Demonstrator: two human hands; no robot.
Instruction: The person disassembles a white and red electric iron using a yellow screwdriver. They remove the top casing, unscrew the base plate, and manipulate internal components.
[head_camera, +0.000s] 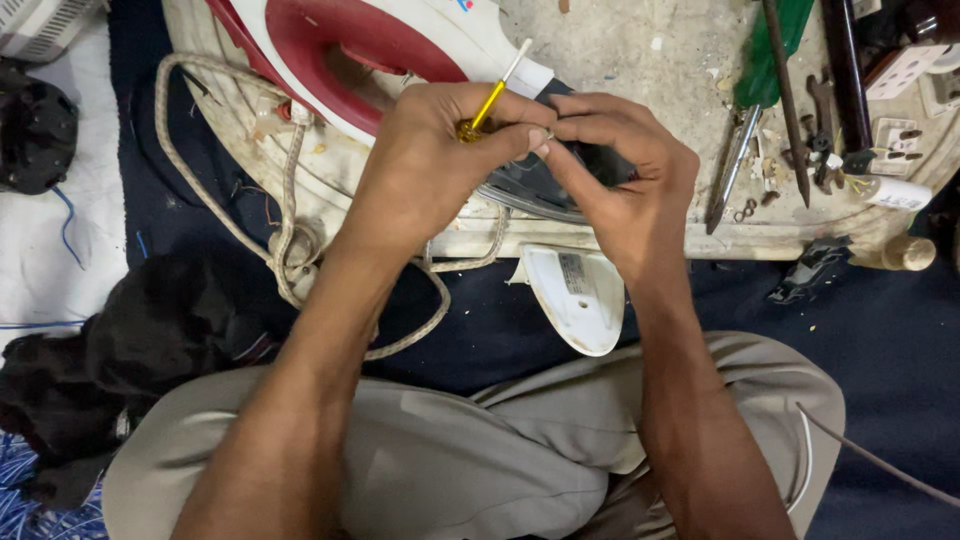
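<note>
A white and dark red clothes iron (380, 45) lies on a worn round board (620, 50). My left hand (440, 165) grips a small yellow-handled screwdriver (490, 100) with a white top, held over the iron's dark rear end (530, 180). My right hand (620, 175) meets the left at the fingertips, pinching something small that I cannot make out, just beside the screwdriver's tip. A white plastic cover (575, 295) lies below the board's edge, near my right wrist.
A braided cord (285, 200) loops off the board's left side. Green-handled tools (765, 70), metal rods, small screws and sockets crowd the right side. A black cloth (150, 340) lies at the left. My knees in grey trousers (480, 450) fill the foreground on a dark blue mat.
</note>
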